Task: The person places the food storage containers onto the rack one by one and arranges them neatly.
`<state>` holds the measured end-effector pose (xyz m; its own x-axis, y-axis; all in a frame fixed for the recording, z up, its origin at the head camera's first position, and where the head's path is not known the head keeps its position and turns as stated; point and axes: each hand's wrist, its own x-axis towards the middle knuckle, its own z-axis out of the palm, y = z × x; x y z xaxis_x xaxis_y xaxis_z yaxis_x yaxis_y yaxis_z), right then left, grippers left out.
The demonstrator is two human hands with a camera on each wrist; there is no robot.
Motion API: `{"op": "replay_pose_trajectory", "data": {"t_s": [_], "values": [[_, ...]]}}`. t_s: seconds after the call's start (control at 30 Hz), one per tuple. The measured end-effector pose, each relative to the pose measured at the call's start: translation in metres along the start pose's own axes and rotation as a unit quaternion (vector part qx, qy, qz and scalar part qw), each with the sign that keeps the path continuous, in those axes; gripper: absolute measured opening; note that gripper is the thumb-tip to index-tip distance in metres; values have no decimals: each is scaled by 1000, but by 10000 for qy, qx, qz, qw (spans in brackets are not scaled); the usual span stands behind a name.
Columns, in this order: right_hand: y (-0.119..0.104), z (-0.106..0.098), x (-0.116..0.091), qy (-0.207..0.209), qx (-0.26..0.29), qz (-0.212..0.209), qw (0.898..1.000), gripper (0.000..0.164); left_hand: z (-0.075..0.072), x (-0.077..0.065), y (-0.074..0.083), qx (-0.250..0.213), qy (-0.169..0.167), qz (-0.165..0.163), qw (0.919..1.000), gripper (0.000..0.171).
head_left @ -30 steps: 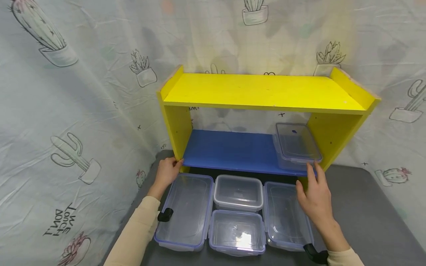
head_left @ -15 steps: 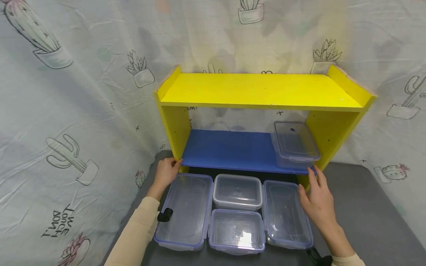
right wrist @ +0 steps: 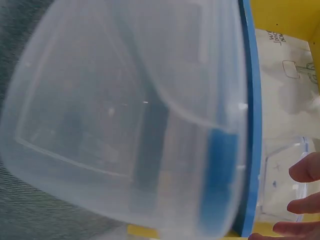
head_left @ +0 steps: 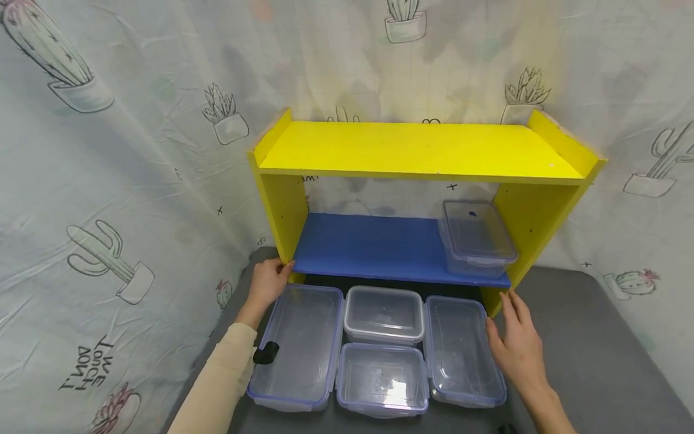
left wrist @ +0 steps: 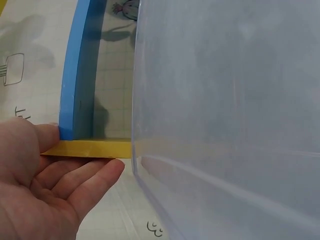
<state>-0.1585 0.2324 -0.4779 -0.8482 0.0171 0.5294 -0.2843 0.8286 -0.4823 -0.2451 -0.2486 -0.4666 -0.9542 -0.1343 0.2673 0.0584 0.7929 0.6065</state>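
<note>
A yellow shelf unit (head_left: 417, 147) with a blue lower board (head_left: 374, 244) stands against the cloth. My left hand (head_left: 267, 282) grips its left side panel near the blue board, thumb on the inner side and fingers curled round the outside, as the left wrist view shows. My right hand (head_left: 519, 343) is by the unit's lower right front, its fingers extended and fingertips right at the panel edge. Between the hands lie lidded clear plastic food containers: a large one (head_left: 298, 343) at left, a grey-rimmed one (head_left: 384, 310), a blue-rimmed one (head_left: 382, 380) and another (head_left: 463, 349) at right.
On the right end of the blue board sits a clear lidded container (head_left: 477, 232). A dark grey table (head_left: 591, 355) carries everything. Behind and to the left hangs a pale cloth (head_left: 152, 199) printed with cacti.
My right hand has moved down from beside the container on the blue board to the unit's lower right front. My left hand keeps its grip; the head view has shifted slightly.
</note>
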Motion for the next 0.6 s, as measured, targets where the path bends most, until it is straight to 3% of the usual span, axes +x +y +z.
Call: {"op": "replay_pose_trajectory", "data": {"t_s": [0.27, 0.6], "values": [[6, 8, -14, -391, -292, 64, 9988, 57, 1, -2, -2, 91, -10, -122, 9999, 34], [15, 14, -28, -685, -263, 315, 9968, 55, 2, -1, -1, 90, 40, -75, 9999, 32]]}}
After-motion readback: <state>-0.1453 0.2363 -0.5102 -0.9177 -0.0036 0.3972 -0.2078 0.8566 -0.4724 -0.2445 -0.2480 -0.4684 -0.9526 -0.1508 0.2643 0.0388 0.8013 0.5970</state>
